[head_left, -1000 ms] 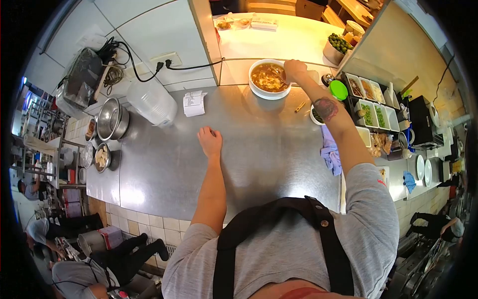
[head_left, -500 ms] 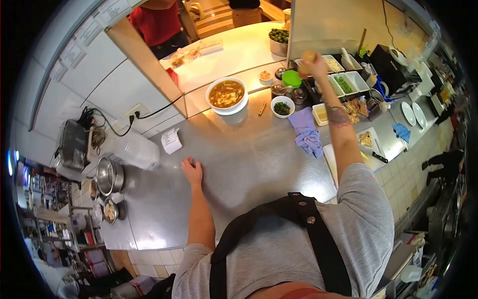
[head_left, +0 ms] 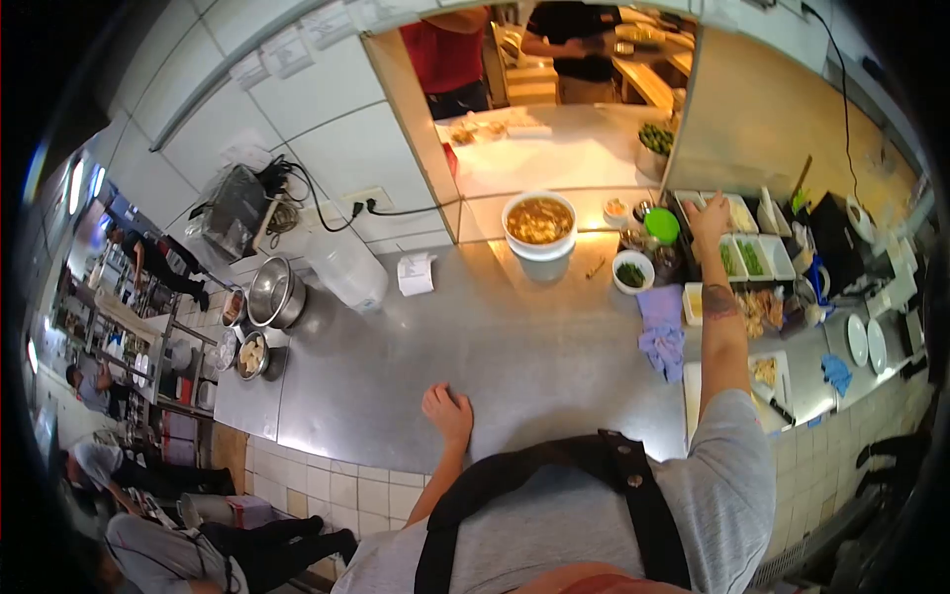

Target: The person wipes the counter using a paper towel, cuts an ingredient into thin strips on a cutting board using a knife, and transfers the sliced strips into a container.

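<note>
My right hand is stretched out over the white ingredient tubs at the back right, its fingers bent down at a tub of pale shreds. What it pinches there, I cannot tell. Chopped greens fill tubs just below the wrist. Loosely bent, my left hand rests with nothing in it on the steel counter. A large white bowl of brown soup with pale egg-like streaks stands at the back, by the serving window. Left of my right forearm are a small bowl of dark greens and a green lid.
A purple cloth lies near a cutting board with a knife. Metal bowls, a clear plastic container and a paper slip are on the left. People stand beyond the window and at far left.
The view has swung left, so the counter sits further right. My right hand has come down among the tubs; my left hand has drawn back toward the counter's front edge.
</note>
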Demonstrator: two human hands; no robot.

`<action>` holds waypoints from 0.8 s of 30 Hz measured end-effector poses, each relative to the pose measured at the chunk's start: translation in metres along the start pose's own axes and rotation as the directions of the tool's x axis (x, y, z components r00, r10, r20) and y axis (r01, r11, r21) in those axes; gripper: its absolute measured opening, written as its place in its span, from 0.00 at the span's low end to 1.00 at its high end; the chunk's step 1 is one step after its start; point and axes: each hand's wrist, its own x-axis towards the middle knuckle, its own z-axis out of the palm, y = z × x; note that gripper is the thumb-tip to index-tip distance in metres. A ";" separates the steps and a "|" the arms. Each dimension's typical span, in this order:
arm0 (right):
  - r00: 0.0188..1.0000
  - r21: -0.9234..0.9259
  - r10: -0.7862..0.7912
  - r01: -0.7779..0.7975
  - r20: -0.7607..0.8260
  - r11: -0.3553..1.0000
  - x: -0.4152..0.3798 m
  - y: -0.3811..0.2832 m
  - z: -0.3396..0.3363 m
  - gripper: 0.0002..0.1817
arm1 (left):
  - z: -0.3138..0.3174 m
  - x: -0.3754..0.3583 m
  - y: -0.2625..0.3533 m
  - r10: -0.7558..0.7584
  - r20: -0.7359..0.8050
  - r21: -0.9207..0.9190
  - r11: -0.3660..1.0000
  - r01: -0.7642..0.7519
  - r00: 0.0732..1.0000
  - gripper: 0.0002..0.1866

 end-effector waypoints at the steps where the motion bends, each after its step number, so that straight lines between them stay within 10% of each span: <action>1: 0.988 0.078 -0.127 0.134 -0.089 0.988 0.021 -0.034 0.007 0.40 | 0.000 0.001 0.001 -0.012 -0.013 0.006 1.000 0.012 1.000 0.17; 8: 0.761 0.559 -0.578 0.628 -0.296 0.541 0.123 -0.380 -0.049 0.25 | -0.003 0.010 0.008 -0.062 0.027 0.031 0.998 0.061 0.998 0.13; 12: 0.980 0.721 -0.191 0.169 -0.053 0.672 0.182 -0.492 -0.024 0.35 | -0.005 0.008 0.008 -0.099 0.017 0.019 0.995 0.098 0.995 0.13; 16: 1.000 0.546 0.004 -0.005 0.004 0.837 0.213 -0.532 0.043 0.25 | 0.000 0.008 0.003 -0.097 -0.053 0.002 0.995 0.097 0.994 0.12; 18: 0.996 0.777 -0.044 0.092 -0.082 0.623 0.178 -0.511 0.057 0.22 | -0.003 0.008 0.004 -0.110 -0.027 -0.005 0.994 0.110 0.994 0.12; 24: 0.797 0.762 -0.604 0.381 0.017 0.524 0.057 -0.425 0.009 0.10 | -0.002 0.009 0.005 -0.112 -0.026 0.009 0.994 0.112 0.993 0.12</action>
